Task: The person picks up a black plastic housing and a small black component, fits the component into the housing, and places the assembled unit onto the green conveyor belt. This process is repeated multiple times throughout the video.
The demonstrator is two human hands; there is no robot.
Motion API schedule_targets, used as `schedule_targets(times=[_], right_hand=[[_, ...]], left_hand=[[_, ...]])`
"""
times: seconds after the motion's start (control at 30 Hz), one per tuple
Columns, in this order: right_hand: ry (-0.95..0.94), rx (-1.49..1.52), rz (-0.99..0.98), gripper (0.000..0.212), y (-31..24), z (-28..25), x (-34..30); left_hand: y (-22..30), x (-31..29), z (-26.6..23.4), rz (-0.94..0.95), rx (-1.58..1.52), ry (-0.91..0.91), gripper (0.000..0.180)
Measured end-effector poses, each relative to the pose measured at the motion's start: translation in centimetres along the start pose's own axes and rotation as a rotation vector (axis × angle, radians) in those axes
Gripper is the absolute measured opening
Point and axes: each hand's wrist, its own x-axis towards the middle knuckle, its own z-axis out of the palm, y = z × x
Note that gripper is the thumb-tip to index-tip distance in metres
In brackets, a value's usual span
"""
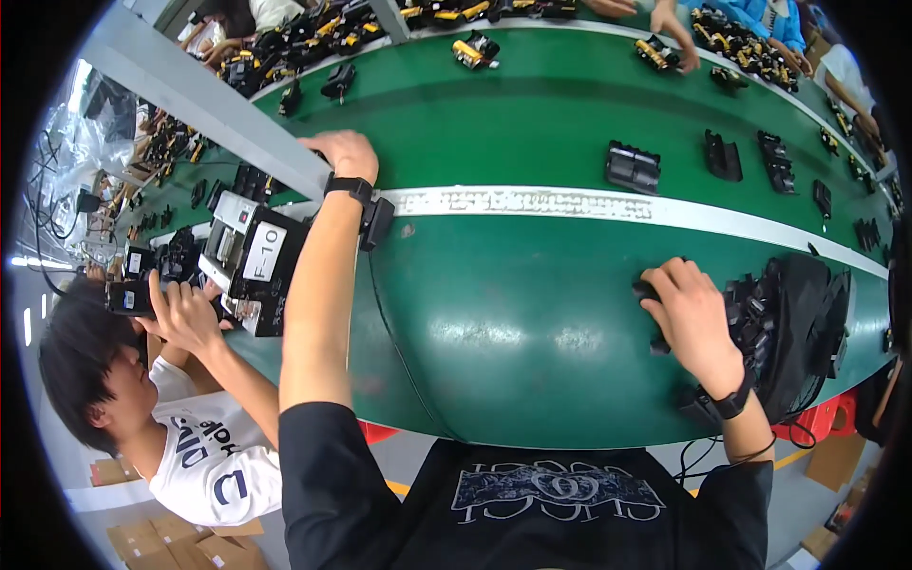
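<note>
My left hand (pixel 347 154) reaches far forward to the slanting grey metal post (pixel 242 119). Its fingertips are partly hidden there, and I cannot make out whether they hold anything. My right hand (pixel 692 309) rests low over the near green surface with its fingers curled. A small black plastic part (pixel 643 289) shows at its thumb and fingertips. Just right of that hand lies a heap of small black parts (pixel 753 318) beside a black bag (pixel 800 328). Each wrist wears a black band with a dark box and a cable.
Across the green conveyor (pixel 532 104) lie black plastic shells (pixel 633 166) and a yellow-and-black assembly (pixel 473 50). A white strip (pixel 532 202) edges the near worktop. At left, a co-worker in a white shirt (pixel 214 446) sits by a black-and-silver fixture (pixel 261 256). Other people's hands work along the far side.
</note>
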Motion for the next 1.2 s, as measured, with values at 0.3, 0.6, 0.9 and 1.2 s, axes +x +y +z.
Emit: schedule_targets(times=[0.3, 0.6, 0.9, 1.2], right_hand=[[0.129, 0.141, -0.006, 0.018, -0.3, 0.8, -0.6], [0.074, 0.187, -0.113, 0.019, -1.1, 0.0, 0.4], [0.06, 0.182, -0.139, 0.019, -2.0, 2.1, -0.4], [0.004, 0.132, -0.199, 0.02, -3.1, 3.0, 1.0]], left_hand=[[-0.9, 3.6, 1.9, -0.11, -0.027, -0.389, 0.026], [-0.3, 0.5, 0.9, -0.088, -0.375, 0.311, 0.028], [-0.1, -6.8, -1.6, -0.049, -0.48, 0.561, 0.026], [0.2, -19.4, -5.8, 0.128, -0.783, 0.621, 0.017]])
